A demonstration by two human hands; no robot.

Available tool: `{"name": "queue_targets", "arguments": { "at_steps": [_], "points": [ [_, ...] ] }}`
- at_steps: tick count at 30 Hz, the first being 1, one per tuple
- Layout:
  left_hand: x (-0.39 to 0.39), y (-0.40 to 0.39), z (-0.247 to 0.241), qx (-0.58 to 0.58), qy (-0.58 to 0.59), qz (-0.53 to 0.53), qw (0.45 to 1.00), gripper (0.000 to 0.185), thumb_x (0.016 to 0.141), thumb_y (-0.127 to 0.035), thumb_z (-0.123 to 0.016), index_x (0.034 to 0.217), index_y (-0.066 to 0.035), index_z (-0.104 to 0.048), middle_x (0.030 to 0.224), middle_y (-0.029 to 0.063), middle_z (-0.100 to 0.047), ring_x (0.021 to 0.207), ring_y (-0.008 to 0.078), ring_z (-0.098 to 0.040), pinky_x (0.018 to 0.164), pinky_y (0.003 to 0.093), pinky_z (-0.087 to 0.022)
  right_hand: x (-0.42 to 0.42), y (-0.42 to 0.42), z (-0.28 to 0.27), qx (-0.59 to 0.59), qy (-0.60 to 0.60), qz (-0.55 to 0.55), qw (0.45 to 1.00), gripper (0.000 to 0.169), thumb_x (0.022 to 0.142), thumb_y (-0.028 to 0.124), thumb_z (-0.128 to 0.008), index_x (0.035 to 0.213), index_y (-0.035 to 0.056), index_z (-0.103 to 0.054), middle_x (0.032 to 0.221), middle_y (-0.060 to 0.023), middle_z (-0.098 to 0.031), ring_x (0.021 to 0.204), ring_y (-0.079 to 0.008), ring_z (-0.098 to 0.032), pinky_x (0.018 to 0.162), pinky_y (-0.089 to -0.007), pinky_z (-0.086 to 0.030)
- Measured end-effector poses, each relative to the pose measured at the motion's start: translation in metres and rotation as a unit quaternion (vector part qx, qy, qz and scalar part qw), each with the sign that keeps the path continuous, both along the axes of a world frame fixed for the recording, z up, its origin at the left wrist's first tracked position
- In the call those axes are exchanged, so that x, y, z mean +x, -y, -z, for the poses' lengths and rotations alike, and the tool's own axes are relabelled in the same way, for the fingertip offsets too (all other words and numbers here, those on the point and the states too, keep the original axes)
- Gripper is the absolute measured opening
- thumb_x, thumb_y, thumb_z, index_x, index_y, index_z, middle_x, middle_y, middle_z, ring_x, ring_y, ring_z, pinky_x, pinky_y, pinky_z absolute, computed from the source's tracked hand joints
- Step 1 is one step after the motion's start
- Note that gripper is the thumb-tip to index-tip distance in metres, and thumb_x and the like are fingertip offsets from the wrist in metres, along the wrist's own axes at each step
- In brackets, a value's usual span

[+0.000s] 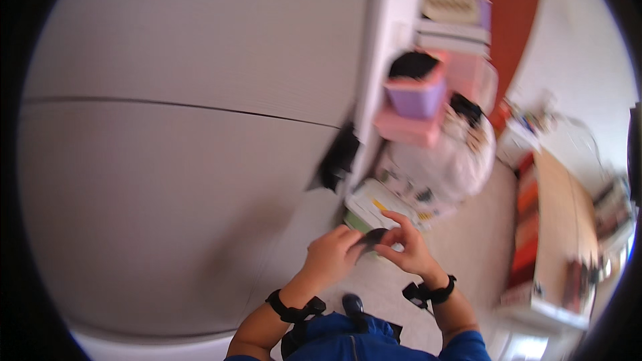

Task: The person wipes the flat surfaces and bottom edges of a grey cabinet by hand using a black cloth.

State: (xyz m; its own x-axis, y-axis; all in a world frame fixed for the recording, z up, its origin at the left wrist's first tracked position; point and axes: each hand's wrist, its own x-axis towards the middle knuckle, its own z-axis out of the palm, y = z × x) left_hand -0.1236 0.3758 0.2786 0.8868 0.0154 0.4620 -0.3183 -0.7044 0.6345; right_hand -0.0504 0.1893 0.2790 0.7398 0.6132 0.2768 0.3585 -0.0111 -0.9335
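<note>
In front of my body, a thin, dark, curved object point(373, 237) spans the space between my two hands. My left hand point(331, 254) grips its left end with bent fingers. On the other side, my right hand point(407, 246) pinches the right end between thumb and fingers, with one finger raised. Blur keeps the object's kind and material unclear. Beyond and below the hands is a green storage box with a whitish lid point(373, 200). Each wrist carries a black strap with a small device.
Large grey panels point(190, 185) fill the left side, split by a dark seam. A black item point(338, 160) sits at their edge. Beyond are a purple and pink bin point(416, 98) and a white bundle point(446, 165). A wood-topped cabinet point(562, 210) stands right, above pale floor point(464, 240).
</note>
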Motion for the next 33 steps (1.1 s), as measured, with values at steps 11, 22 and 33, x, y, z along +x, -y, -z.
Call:
{"name": "queue_targets", "arguments": {
  "at_steps": [11, 22, 33],
  "points": [
    [-0.071, -0.041, -0.032, 0.001, 0.006, -0.278, 0.961, 0.017, 0.082, -0.019, -0.063, 0.097, -0.012, -0.064, 0.088, 0.0042, -0.06, 0.075, 0.0258, -0.059, 0.064, 0.0341, -0.048, 0.074, -0.114, 0.052, -0.043, -0.263, -0.336, 0.903, 0.027, 0.093, 0.004, -0.047, 0.119, 0.0047, -0.041, 0.078, -0.0147, -0.064, 0.069, -0.0248, -0.066, 0.065, -0.0345, -0.056],
    [-0.26, -0.093, -0.095, 0.074, 0.243, -0.571, 0.781, 0.021, 0.071, -0.005, -0.073, 0.09, -0.002, -0.064, 0.091, 0.0073, -0.055, 0.083, 0.0204, -0.051, 0.07, 0.0286, -0.042, -0.115, -0.241, -0.094, 0.171, -0.234, -0.384, 0.877, 0.018, 0.089, 0.001, -0.051, 0.107, 0.0011, -0.052, 0.084, -0.0124, -0.065, 0.074, -0.0208, -0.065, 0.071, -0.0335, -0.054],
    [-0.383, -0.178, -0.25, -0.023, 0.492, -0.638, 0.592, 0.019, 0.08, -0.013, -0.069, 0.086, 0.002, -0.059, 0.053, -0.0035, -0.033, 0.051, 0.0067, -0.03, 0.05, 0.0227, -0.029, -0.322, -0.344, -0.254, 0.436, -0.061, -0.425, 0.791, 0.03, 0.088, 0.006, -0.057, 0.118, 0.0018, -0.05, 0.095, -0.0106, -0.063, 0.086, -0.0143, -0.06, 0.077, -0.0258, -0.048]
  ]
}}
